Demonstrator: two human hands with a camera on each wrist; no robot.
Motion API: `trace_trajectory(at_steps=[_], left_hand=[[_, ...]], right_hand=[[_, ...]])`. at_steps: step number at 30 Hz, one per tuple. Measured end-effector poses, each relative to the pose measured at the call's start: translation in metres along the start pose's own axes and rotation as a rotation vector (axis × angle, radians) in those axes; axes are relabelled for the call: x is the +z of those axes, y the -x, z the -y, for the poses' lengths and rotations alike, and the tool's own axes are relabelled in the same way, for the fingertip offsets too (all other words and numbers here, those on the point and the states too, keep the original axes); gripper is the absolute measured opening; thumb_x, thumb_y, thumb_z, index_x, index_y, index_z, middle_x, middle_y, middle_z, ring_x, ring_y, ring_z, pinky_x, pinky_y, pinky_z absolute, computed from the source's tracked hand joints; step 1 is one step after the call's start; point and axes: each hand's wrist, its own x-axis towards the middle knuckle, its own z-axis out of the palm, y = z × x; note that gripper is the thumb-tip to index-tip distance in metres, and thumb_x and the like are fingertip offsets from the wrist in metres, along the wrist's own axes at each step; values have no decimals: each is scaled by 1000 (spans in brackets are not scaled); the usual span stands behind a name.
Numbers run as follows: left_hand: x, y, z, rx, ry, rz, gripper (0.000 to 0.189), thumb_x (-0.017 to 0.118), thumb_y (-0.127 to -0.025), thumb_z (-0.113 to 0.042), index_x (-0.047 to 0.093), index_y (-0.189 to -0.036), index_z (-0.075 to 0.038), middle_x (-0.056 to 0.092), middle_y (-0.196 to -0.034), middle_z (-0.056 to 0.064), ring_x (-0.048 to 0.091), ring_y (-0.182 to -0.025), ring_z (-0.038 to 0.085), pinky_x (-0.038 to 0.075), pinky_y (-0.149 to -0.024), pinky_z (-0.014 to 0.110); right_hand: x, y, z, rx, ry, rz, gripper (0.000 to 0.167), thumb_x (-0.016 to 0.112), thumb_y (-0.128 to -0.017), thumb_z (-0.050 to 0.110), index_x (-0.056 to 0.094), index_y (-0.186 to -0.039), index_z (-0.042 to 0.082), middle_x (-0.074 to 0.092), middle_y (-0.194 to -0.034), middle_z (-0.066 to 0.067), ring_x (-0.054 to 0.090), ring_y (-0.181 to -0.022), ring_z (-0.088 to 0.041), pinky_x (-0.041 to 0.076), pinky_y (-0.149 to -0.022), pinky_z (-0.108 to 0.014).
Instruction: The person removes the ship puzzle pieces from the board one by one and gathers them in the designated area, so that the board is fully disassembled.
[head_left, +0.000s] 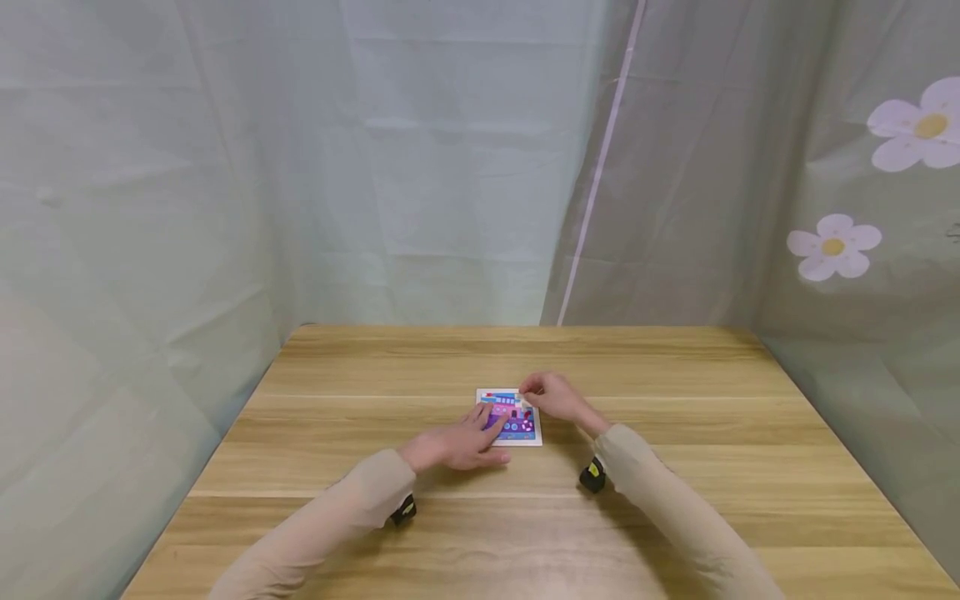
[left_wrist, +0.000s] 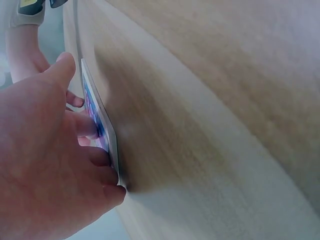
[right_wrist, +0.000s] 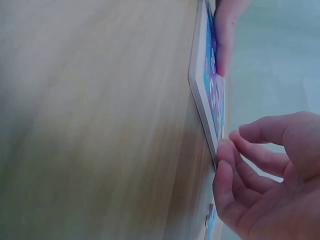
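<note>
A small square picture board point(head_left: 512, 440) with a white border lies on the wooden table. Its picture is blue, pink and purple, with a pale patch near the upper right that looks like bare backing. My left hand point(head_left: 467, 443) rests on the board's left part, fingers spread, thumb off its near edge. At the upper right corner is my right hand point(head_left: 556, 395), its thumb and forefinger tips close together. Whether something thin is between them cannot be made out. In the right wrist view the other fingers point(right_wrist: 225, 175) curl beside the board's edge.
A small blue flat piece point(right_wrist: 210, 222) lies past the right hand in the right wrist view, partly cut off. The wooden table point(head_left: 360, 367) reaches back to a pale curtain point(head_left: 450, 208). Each wrist carries a black camera point(head_left: 592, 477).
</note>
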Motion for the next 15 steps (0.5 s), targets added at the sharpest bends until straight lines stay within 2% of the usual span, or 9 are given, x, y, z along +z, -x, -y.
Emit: trace_trajectory(at_steps=[7, 15], left_hand=[[5, -2, 0, -25, -68, 11, 81, 33, -96, -64, 11, -157, -16, 2, -162, 21, 3, -150, 36, 20, -121, 48], [12, 3, -7, -40, -107, -32, 89, 42, -94, -64, 8, -156, -10, 3, -162, 23, 4, -150, 37, 20, -120, 53]], right_hand=[[6, -1, 7, 55, 24, -12, 7, 66, -87, 3, 69, -93, 2, 69, -88, -7, 62, -80, -15, 55, -78, -31], [13, -3, 12, 59, 102, -27, 7, 71, -84, 6, 69, -90, 2, 70, -85, -8, 62, -76, -15, 55, -75, -29]])
